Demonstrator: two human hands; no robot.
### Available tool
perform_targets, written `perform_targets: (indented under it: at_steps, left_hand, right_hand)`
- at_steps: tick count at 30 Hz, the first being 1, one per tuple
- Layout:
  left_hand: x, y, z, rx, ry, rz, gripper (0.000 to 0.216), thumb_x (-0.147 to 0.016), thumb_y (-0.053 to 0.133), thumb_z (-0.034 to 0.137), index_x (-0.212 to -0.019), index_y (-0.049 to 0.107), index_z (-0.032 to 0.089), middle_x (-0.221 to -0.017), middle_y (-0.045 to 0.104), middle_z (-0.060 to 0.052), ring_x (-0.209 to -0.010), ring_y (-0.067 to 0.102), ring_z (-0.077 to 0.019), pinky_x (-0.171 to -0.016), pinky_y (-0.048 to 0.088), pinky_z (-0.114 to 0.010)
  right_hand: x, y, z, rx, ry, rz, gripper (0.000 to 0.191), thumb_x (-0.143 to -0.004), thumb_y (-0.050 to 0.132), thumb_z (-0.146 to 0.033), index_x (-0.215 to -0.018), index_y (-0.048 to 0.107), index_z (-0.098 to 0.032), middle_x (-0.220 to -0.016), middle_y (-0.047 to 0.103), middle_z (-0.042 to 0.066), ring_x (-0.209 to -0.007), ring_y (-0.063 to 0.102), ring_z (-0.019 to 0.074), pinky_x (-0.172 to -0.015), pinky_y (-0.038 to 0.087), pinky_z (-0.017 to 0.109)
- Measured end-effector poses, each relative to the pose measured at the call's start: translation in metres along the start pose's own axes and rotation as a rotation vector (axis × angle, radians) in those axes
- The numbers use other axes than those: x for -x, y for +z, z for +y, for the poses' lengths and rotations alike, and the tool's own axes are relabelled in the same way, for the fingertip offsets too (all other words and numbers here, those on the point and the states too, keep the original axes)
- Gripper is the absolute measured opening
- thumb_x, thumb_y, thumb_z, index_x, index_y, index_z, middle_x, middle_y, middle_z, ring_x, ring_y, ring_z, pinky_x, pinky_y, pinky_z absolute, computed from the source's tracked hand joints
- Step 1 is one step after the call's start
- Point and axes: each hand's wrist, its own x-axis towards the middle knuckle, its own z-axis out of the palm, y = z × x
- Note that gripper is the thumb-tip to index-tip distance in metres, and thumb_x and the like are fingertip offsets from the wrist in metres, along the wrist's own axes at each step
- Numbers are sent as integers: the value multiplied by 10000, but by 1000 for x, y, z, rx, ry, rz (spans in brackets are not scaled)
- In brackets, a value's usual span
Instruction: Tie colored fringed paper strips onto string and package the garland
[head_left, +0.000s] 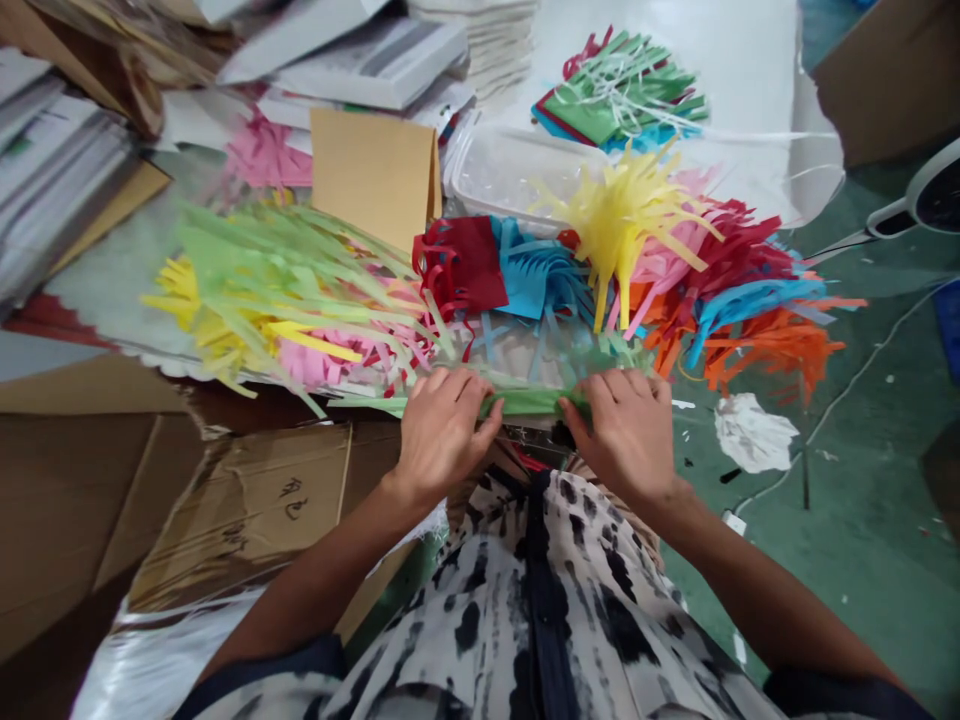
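A strip of green fringed tissue paper (525, 402) stretches between my two hands at the table's near edge. My left hand (448, 425) pinches it with thumb and fingers. My right hand (624, 425) grips its other end the same way. Just beyond lie a dark red fringed sheet (472, 265) and a blue fringed sheet (536, 275). Light green fringed paper (262, 260) spreads over yellow and pink fringes to the left. On the right sit a yellow tassel (630, 215), dark red fringes (731, 245) and orange fringes (780, 350).
Behind the fringes stand a clear plastic tub (517, 165) and a tan folded card (371, 175). Stacks of paper (375, 60) fill the back left. A cardboard box (255, 500) is at my left. Crumpled white paper (754, 432) and a cable (847, 385) lie on the right.
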Motion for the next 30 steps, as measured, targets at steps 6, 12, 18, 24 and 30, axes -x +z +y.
perform_targets:
  at_steps: [6, 12, 18, 24, 30]
  left_hand:
    - [4, 7, 9, 40, 340, 33, 315, -1058, 566, 144, -1317, 631, 311, -1211, 775, -6, -1188, 686, -230, -1221, 419, -564]
    - [22, -4, -12, 118, 344, -25, 483, -1009, 553, 43, -1362, 601, 369, -1240, 786, -6, -1168, 742, -258, -1272, 329, -726]
    - [33, -15, -26, 58, 291, -51, 569, -936, 582, -10, -1374, 602, 353, -1235, 781, -38, -1207, 721, -290, -1297, 240, -763]
    - [29, -11, -23, 53, 322, -52, 560, -936, 576, 12, -1368, 626, 365, -1168, 766, -43, -1217, 699, -273, -1307, 204, -749]
    - [38, -45, -43, -18, 208, 116, 286, -867, 660, 49, -1022, 718, 282, -1144, 793, 6, -1205, 681, -315, -1266, 240, -760]
  right_hand:
    - [14, 3, -8, -50, -350, 130, 225, -1036, 621, -108, -1195, 734, -219, -1131, 822, 45, -1072, 664, 241, -950, 320, 451]
    - [39, -8, 25, -31, -390, 82, 401, -1009, 595, -18, -1343, 693, -218, -1306, 798, 29, -1208, 688, 246, -980, 335, 445]
    - [44, -22, 35, -118, -305, 120, 295, -960, 635, -87, -1185, 747, -243, -1227, 824, 11, -1156, 720, 270, -997, 353, 474]
    - [29, -15, -2, -53, -314, 119, 261, -994, 647, -116, -1224, 730, -206, -1234, 819, 42, -1154, 693, 265, -967, 353, 469]
    - [28, -9, 1, -66, -303, 127, 198, -990, 671, -118, -1166, 736, -180, -1176, 833, 41, -1139, 677, 279, -963, 345, 476]
